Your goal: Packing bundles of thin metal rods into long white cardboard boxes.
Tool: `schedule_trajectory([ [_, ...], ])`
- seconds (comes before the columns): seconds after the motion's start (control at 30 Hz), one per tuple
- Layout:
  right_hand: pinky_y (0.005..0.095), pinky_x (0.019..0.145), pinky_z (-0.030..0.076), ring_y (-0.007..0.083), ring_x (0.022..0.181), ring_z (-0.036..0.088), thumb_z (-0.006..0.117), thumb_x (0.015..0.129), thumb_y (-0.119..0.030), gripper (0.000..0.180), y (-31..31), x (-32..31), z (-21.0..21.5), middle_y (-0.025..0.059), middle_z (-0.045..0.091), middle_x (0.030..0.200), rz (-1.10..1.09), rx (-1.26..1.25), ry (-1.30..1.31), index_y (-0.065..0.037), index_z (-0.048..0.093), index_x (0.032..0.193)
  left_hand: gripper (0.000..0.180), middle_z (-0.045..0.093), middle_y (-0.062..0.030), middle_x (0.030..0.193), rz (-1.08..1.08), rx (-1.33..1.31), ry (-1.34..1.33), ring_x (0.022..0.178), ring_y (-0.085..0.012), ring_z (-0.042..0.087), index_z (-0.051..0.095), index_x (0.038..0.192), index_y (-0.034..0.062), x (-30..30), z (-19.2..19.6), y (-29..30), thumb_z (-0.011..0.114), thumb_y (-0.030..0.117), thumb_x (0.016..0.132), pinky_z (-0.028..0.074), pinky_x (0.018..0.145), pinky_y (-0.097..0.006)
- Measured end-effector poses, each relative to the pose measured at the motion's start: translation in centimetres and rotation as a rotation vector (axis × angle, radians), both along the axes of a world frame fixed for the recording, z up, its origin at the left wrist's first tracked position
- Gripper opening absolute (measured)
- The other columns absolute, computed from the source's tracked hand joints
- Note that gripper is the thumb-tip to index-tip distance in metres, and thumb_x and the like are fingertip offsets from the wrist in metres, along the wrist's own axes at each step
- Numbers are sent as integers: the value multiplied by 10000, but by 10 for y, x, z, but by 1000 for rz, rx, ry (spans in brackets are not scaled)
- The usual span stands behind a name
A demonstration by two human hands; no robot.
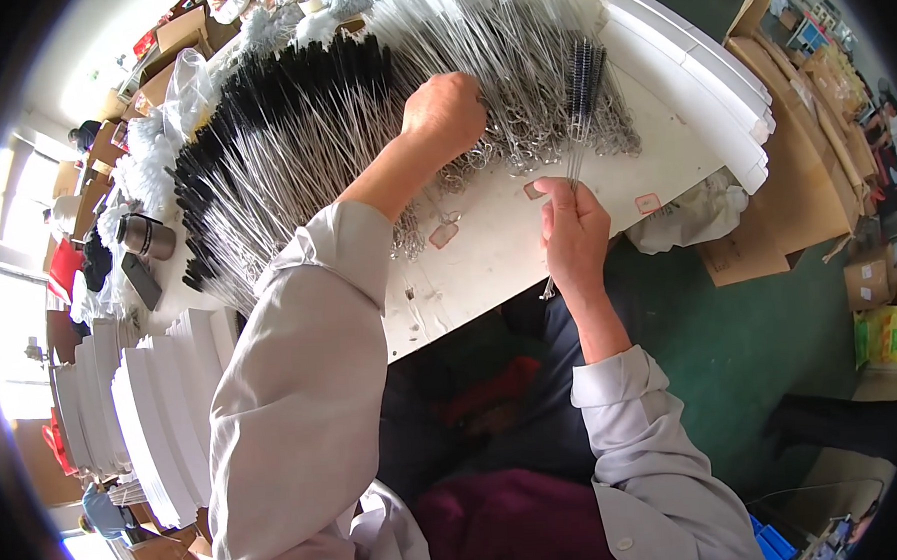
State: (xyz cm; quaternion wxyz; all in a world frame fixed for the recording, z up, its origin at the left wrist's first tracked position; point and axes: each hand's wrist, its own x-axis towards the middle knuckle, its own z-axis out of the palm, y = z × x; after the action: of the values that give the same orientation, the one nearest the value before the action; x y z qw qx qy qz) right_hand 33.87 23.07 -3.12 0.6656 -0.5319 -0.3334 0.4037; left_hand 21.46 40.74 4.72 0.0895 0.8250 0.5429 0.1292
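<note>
My left hand [445, 110] is stretched over the piled brushes, its fingers curled closed where the black-bristled and pale-bristled ones meet. What it grips, if anything, is hidden behind the knuckles. In my right hand [575, 232], a few thin wire-handled brushes with black bristles [585, 82] stand bristles up, pinched between thumb and fingers. Their wire ends poke out below the fist. To the left fans a large heap of black wire brushes [292, 137]. Pale-bristled wire brushes [478, 48] with looped ends fill the far middle of the table.
The white table [478, 264] carries small red-framed labels [445, 234] near its front edge. White stacked trays or sheets [695, 79] line the right side, beside large cardboard [793, 155]. More white stacks [164, 423], a metal flask [146, 236] and a phone [141, 279] are at left.
</note>
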Motion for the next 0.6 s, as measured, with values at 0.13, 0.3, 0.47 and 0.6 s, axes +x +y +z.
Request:
schedule_trajectory([
  [0.13, 231, 535, 350, 41, 601, 442, 534, 1103, -211, 295, 1, 0, -1, -34, 518, 685, -5, -8, 9, -12, 725, 997, 218, 767, -183, 977, -46, 10, -134, 969, -353, 737, 795, 968, 65, -8, 2, 0, 662, 200, 859, 576, 905, -449],
  [0.3, 239, 508, 359, 44, 572, 444, 532, 1103, -235, 309, 1, 2, 0, -27, 525, 682, 16, 30, -25, -3, 715, 1014, 210, 769, -176, 945, -71, 0, -157, 918, -316, 751, 790, 954, 42, -13, 15, -10, 688, 187, 842, 586, 861, -419],
  [0.47, 264, 425, 359, 77, 488, 453, 538, 1092, -247, 314, 8, 11, 15, 11, 569, 692, 132, -75, 189, 17, 697, 1034, 184, 756, -165, 904, -117, 151, -252, 864, -308, 742, 782, 904, 26, -22, 25, -19, 694, 175, 843, 584, 815, -406],
  [0.6, 282, 442, 446, 131, 524, 571, 531, 1088, -225, 318, 41, 12, 47, 67, 643, 746, 246, 31, 167, 48, 682, 1025, 169, 739, -140, 884, -192, 293, -346, 853, -283, 733, 770, 865, 19, -39, 37, -18, 721, 180, 843, 579, 820, -398],
])
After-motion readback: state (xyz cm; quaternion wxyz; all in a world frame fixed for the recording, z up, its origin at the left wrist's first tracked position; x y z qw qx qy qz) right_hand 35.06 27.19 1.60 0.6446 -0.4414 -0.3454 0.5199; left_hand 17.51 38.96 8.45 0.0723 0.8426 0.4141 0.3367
